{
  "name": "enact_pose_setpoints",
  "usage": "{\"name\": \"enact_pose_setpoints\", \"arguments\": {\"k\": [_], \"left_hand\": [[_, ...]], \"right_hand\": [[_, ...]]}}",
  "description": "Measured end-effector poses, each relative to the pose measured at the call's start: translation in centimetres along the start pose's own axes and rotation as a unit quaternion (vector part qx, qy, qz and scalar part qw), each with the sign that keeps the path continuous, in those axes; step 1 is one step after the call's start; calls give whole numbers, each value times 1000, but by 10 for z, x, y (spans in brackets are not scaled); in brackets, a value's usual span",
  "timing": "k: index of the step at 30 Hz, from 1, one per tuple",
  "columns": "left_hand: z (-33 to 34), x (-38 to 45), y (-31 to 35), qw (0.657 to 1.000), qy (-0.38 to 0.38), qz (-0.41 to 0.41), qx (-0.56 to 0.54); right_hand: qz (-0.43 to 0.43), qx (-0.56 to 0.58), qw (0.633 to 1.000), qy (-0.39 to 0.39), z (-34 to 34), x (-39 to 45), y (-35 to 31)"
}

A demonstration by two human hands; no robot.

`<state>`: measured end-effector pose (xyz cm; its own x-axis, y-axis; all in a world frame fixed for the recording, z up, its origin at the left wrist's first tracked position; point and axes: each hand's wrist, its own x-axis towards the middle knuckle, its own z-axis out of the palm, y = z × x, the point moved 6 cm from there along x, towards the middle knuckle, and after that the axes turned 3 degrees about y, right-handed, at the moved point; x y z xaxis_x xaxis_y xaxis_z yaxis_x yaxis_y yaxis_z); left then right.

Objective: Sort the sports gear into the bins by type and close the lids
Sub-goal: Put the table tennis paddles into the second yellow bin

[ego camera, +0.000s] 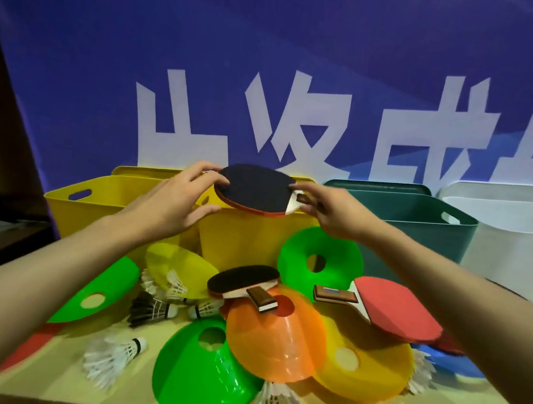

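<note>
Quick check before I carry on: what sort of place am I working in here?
Probably a staged sorting table at an event or demo area, not a gym. A large blue banner with white lettering hangs behind, open bins line the back, and cones, shuttlecocks and paddles lie heaped on the wooden table.

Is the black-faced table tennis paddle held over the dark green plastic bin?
No, both hands hold the black-faced paddle above the yellow plastic bin; the dark green bin stands further right.
</note>
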<state>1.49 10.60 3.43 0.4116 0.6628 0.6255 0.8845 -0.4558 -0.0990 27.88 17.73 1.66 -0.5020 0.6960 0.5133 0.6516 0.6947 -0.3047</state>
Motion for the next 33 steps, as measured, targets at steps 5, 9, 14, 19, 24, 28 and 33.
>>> {"name": "enact_pose_setpoints", "arguments": {"k": [5,9,14,19,24,28,33], "left_hand": [[19,-21,-34,996,-82,-15,14],[30,-37,-43,992,-126,-26,0],[58,-51,-30,975,-218,9,-43],[92,-59,-6,957,-286,33,-44],[109,-57,13,949,-309,54,-36],[112,-53,15,944,-324,47,-46],[99,-61,9,932,-358,26,-48]], "right_hand": [[34,-40,998,-22,10,74,26],[60,-51,994,-82,42,108,52],[72,-129,978,-144,84,120,81],[106,-198,962,-152,72,111,79],[-17,-210,976,-56,42,49,0],[30,-165,968,-186,72,-26,-53],[55,-166,936,-306,111,-69,-80]]}}
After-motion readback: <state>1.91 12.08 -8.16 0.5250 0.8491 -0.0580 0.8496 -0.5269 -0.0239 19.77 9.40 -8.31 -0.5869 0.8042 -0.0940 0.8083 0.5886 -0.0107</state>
